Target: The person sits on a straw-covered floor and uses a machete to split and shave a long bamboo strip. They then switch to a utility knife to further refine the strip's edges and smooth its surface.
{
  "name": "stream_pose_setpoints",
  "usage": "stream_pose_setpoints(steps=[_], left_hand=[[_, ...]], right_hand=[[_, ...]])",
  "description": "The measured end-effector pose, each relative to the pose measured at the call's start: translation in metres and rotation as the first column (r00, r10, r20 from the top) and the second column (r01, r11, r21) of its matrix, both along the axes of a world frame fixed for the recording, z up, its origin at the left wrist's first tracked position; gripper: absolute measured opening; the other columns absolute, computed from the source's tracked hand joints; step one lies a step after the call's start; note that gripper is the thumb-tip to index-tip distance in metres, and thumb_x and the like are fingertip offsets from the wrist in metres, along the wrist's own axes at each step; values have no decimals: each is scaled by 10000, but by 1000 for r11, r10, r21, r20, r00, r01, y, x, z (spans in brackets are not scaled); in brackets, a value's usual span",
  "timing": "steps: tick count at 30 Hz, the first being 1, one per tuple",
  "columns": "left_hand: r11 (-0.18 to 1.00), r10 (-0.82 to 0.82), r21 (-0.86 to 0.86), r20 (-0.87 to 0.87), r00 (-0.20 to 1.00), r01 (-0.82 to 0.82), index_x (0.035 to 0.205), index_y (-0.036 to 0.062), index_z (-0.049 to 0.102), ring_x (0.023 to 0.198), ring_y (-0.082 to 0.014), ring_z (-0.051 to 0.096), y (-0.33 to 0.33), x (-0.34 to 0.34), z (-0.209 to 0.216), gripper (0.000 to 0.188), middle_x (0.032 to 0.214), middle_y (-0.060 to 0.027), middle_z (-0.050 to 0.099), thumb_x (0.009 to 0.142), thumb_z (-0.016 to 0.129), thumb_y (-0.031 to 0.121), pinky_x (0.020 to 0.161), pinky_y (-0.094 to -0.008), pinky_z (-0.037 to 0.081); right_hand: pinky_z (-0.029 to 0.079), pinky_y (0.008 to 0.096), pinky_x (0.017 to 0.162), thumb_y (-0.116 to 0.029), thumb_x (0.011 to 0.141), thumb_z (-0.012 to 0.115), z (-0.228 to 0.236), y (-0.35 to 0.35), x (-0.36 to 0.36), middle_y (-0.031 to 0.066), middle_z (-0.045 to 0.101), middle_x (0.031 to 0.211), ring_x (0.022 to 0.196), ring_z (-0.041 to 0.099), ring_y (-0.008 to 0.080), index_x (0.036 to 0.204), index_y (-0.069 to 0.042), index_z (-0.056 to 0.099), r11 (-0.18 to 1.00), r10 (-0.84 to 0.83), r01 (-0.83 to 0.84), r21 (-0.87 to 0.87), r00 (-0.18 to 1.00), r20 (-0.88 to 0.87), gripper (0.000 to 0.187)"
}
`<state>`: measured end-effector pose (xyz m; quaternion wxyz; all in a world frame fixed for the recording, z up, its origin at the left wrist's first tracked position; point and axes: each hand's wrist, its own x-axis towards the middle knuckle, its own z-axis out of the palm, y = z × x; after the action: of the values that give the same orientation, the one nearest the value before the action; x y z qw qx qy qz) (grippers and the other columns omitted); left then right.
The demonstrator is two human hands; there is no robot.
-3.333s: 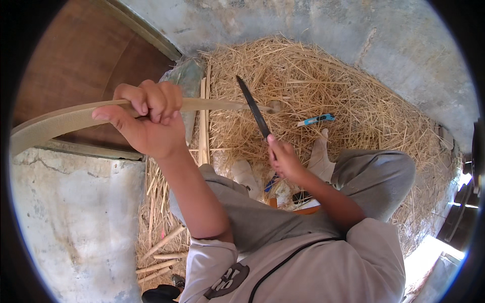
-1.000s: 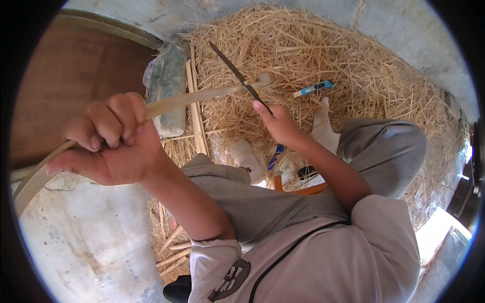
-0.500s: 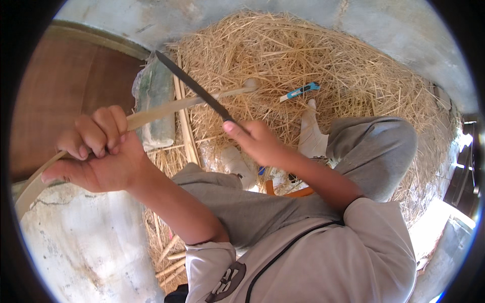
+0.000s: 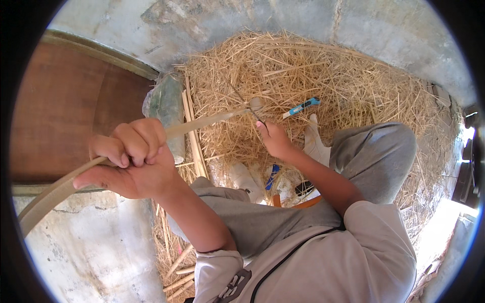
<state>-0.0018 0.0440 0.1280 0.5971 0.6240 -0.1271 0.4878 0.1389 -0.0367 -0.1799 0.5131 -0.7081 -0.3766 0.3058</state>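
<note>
A long pale strip (image 4: 208,120), apparently split bamboo, runs from the lower left through my left hand (image 4: 135,161). The fingers of that hand are wrapped round it, with the thumb underneath. The far end of the strip lies over the straw, by a rounded pale knob. My right hand (image 4: 277,143) grips a dark-bladed knife (image 4: 260,120), its handle hidden in the fist. The blade shows nearly edge-on and crosses the strip close to its far end; I cannot tell whether it touches.
A blue utility knife (image 4: 303,106) lies on the loose straw (image 4: 283,65) beyond my right hand. Split sticks (image 4: 196,141) and a wrapped greenish bundle (image 4: 169,106) are near the brown door panel (image 4: 65,106). Concrete walls border the straw. A blue object (image 4: 273,177) sits between my legs.
My right hand has moved toward the strip's far end, and the knife has turned from broadside to nearly edge-on. My left hand and the strip have shifted right in the picture.
</note>
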Motion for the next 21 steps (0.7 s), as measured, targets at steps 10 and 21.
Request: stream_pose_setpoints(steps=[10, 21], left_hand=[[990, 125, -69, 13, 992, -123, 680, 163, 351, 429, -98, 246, 8, -11, -6, 614, 510, 28, 297, 950, 385, 714, 425, -258, 214], [992, 121, -42, 69, 990, -118, 688, 153, 336, 404, -91, 214, 9, -12, -1, 607, 490, 21, 295, 978, 367, 685, 377, -239, 195]], right_hand=[[403, 422, 510, -405, 1057, 467, 89, -29, -23, 128, 501, 567, 487, 531, 258, 813, 5, 538, 961, 179, -172, 217, 984, -13, 482], [468, 472, 551, -536, 1026, 441, -100, 7, 30, 169, 594, 664, 563, 592, 315, 903, -18, 594, 957, 115, -112, -266, 993, -7, 554]])
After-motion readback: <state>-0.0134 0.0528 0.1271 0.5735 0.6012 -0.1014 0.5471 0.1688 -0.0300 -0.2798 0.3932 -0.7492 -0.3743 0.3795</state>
